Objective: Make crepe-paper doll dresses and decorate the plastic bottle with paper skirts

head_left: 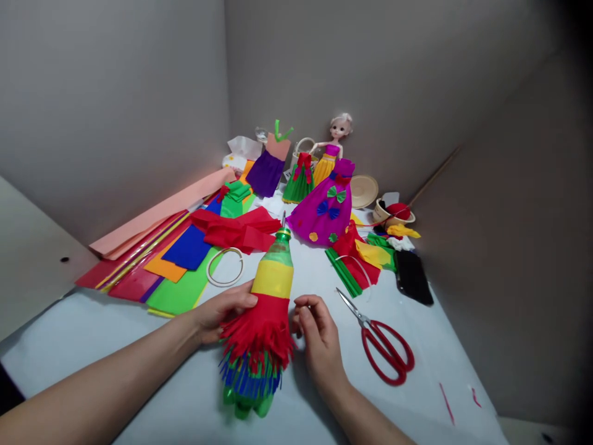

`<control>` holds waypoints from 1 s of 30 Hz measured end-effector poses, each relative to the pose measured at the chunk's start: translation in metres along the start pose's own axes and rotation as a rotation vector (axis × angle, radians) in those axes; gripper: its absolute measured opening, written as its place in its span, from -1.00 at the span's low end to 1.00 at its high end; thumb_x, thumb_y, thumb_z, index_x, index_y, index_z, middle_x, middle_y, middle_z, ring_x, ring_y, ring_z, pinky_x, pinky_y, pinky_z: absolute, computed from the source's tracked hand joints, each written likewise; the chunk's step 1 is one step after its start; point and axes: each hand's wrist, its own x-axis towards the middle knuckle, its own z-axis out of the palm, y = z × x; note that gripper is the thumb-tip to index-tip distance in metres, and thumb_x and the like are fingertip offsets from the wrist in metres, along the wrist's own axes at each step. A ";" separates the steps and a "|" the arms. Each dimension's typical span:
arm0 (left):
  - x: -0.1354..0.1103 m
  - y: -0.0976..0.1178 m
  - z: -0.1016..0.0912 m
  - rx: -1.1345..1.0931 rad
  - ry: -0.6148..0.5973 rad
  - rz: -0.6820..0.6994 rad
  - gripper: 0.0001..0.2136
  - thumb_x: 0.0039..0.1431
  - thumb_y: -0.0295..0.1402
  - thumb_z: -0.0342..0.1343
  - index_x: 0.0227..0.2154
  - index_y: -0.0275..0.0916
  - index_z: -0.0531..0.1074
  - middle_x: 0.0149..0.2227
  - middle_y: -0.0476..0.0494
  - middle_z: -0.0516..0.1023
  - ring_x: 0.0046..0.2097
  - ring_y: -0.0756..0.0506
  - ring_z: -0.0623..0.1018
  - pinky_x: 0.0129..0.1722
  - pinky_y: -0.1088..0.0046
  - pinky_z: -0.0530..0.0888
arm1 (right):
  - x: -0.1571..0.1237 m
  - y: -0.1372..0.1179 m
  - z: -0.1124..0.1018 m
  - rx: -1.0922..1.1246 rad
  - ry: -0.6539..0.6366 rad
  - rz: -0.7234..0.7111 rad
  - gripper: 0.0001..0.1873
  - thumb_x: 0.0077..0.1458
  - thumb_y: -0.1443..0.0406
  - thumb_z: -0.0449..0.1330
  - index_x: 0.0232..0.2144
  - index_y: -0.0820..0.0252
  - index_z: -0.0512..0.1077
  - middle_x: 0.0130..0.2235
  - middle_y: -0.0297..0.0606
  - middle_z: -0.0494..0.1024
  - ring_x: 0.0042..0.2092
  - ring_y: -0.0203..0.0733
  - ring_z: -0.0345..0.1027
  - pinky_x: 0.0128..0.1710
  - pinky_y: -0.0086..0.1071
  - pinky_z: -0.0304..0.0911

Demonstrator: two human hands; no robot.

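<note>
1. Inside a corner of grey walls (pixel 111 105), a pale bench (pixel 125 352) is carrying a crowded spread of craft materials, with sheets of green paper (pixel 178 293), blue paper (pixel 185 247) and red paper (pixel 236 228) lying left of centre.
2. Toward the back, a magenta paper dress (pixel 322 210) with blue and green bows is lying flat, and a small doll (pixel 338 133) in a purple and yellow outfit is standing behind it.
3. In the foreground, a green plastic bottle (pixel 273 278) is sitting between the hands, its base toward the person and its neck pointing away; how far it is tilted is hard to tell. Green strips, a blue fringe, a red fringe and a smooth yellow band are covering its lower part, while its shoulder and neck are showing bare plastic.
4. The left hand (pixel 222 312) is steadying the bottle, with its fingers (pixel 245 300) pressed together against the yellow and red layers.
5. The right hand (pixel 319 337) is staying beside the bottle, its fingers (pixel 303 306) pinched together near the red fringe; what they pinch, if anything, is too small to tell.
6. Red-handled scissors (pixel 384 349) are lying open right of that hand, and a white ring of tape (pixel 225 267) is resting just beyond the left hand.
</note>
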 end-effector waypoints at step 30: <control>0.003 0.004 -0.002 0.025 0.071 0.052 -0.60 -0.01 -0.39 0.28 -0.06 -0.32 0.43 -0.19 -0.19 0.64 -0.16 -0.11 0.63 -0.12 0.44 0.52 | -0.001 -0.005 0.003 -0.114 -0.097 -0.027 -0.69 0.26 0.04 0.06 -0.21 0.16 0.34 -0.35 -0.35 0.40 -0.33 -0.28 0.26 -0.29 -0.41 0.22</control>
